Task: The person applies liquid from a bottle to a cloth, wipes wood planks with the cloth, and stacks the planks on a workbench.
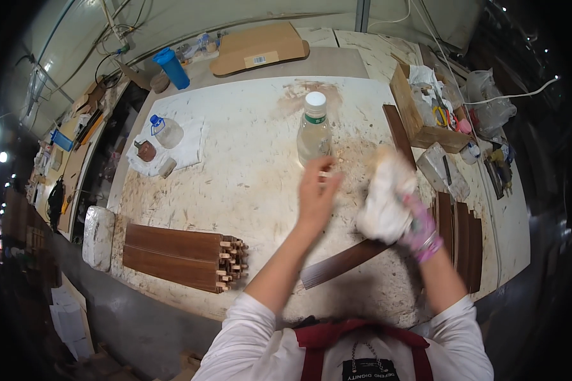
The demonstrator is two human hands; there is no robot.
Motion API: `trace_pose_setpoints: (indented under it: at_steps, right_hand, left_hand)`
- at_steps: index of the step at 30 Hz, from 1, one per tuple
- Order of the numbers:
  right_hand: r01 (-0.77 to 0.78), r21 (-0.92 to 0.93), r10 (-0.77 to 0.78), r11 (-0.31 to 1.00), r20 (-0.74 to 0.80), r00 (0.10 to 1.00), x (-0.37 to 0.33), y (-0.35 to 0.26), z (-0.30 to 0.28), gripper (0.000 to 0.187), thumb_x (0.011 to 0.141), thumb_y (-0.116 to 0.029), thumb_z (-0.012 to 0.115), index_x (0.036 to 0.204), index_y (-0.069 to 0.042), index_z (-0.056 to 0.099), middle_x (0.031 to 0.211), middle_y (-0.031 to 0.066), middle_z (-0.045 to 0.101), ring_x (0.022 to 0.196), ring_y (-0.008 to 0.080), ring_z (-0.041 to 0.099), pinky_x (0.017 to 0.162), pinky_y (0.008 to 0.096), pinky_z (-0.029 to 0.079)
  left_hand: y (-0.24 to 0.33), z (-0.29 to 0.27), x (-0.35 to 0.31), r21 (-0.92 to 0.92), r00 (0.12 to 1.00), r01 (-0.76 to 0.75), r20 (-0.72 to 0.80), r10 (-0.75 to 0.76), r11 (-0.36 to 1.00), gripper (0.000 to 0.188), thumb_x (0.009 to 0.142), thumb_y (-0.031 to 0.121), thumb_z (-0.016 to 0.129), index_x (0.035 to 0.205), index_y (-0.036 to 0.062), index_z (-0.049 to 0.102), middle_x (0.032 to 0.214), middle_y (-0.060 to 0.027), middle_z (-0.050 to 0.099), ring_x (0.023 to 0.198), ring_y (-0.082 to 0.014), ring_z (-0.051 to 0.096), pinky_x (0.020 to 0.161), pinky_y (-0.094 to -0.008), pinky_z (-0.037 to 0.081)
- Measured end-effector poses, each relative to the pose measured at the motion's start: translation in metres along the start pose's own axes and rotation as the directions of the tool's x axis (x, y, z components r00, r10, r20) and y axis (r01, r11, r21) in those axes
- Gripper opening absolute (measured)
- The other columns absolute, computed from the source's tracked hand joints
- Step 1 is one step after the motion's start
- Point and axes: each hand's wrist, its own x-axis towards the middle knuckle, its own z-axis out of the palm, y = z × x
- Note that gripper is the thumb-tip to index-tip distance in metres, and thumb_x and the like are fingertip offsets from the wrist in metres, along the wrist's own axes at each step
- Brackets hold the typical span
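Note:
My bare left hand (318,193) is at the base of a clear bottle (314,136) with a white cap and a green neck band. Its fingers are bent and a little apart, slightly blurred; whether they touch the bottle I cannot tell. My right hand (421,232), in a pink and purple glove, grips a bunched white cloth (384,203), smeared by motion. Below the cloth, a brown wooden slat (340,263) lies slanted on the table, its right end hidden by the cloth and hand.
A stack of brown slats with tenoned ends (171,257) lies at the left front. More slats (464,247) lie at the right. Farther off are a wooden box of tools (429,136), a cardboard piece (260,47), a blue cup (171,68) and a jug (167,133).

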Motion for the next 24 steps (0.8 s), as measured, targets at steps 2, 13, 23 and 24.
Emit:
trace_pose_setpoints:
  at_steps: [2, 13, 23, 24]
  right_hand:
    - [0.326, -0.551, -0.302, 0.768, 0.137, 0.943, 0.034, -0.054, 0.044, 0.053, 0.087, -0.018, 0.060, 0.133, -0.004, 0.038, 0.119, 0.0112, 0.058, 0.105, 0.0273, 0.059, 0.089, 0.0395, 0.050]
    - [0.603, -0.464, -0.152, -0.648, 0.855, 0.495, 0.138, -0.025, 0.149, 0.052, 0.076, -0.029, 0.069, 0.121, -0.008, 0.053, 0.122, 0.0201, 0.049, 0.110, 0.0362, 0.053, 0.090, 0.0410, 0.046]
    - [0.651, -0.669, -0.714, 0.359, 0.252, 0.653, 0.106, -0.041, 0.031, 0.040, 0.084, -0.019, 0.062, 0.120, -0.005, 0.052, 0.114, 0.0123, 0.057, 0.101, 0.0257, 0.058, 0.087, 0.0356, 0.049]
    - [0.505, -0.309, -0.554, 0.806, -0.091, 0.828, 0.098, -0.039, 0.012, 0.037, 0.088, -0.017, 0.059, 0.121, -0.003, 0.051, 0.113, 0.0097, 0.059, 0.098, 0.0245, 0.060, 0.086, 0.0358, 0.051]
  left_hand:
    - [-0.020, -0.028, 0.003, -0.011, 0.986, 0.130, -0.106, -0.130, 0.991, 0.041, 0.084, 0.019, 0.064, 0.118, 0.0014, 0.050, 0.113, -0.0119, 0.055, 0.103, -0.0225, 0.053, 0.082, -0.0319, 0.044]
    - [-0.080, -0.009, 0.065, 0.301, 0.993, -0.039, -0.095, 0.070, 0.953, 0.106, 0.059, 0.021, 0.083, 0.140, -0.0020, 0.018, 0.132, -0.0233, 0.037, 0.121, -0.0386, 0.040, 0.100, -0.0415, 0.037]
    - [-0.076, 0.019, 0.068, 0.683, 0.950, -0.265, 0.065, 0.304, 0.681, 0.072, 0.060, 0.022, 0.080, 0.123, 0.0084, 0.048, 0.104, -0.0134, 0.051, 0.092, -0.0309, 0.052, 0.077, -0.0404, 0.042]
    - [-0.077, 0.019, 0.065, 0.678, 0.949, -0.277, 0.083, 0.304, 0.680, 0.072, 0.060, 0.022, 0.080, 0.123, 0.0084, 0.048, 0.104, -0.0134, 0.051, 0.092, -0.0309, 0.052, 0.077, -0.0404, 0.042]
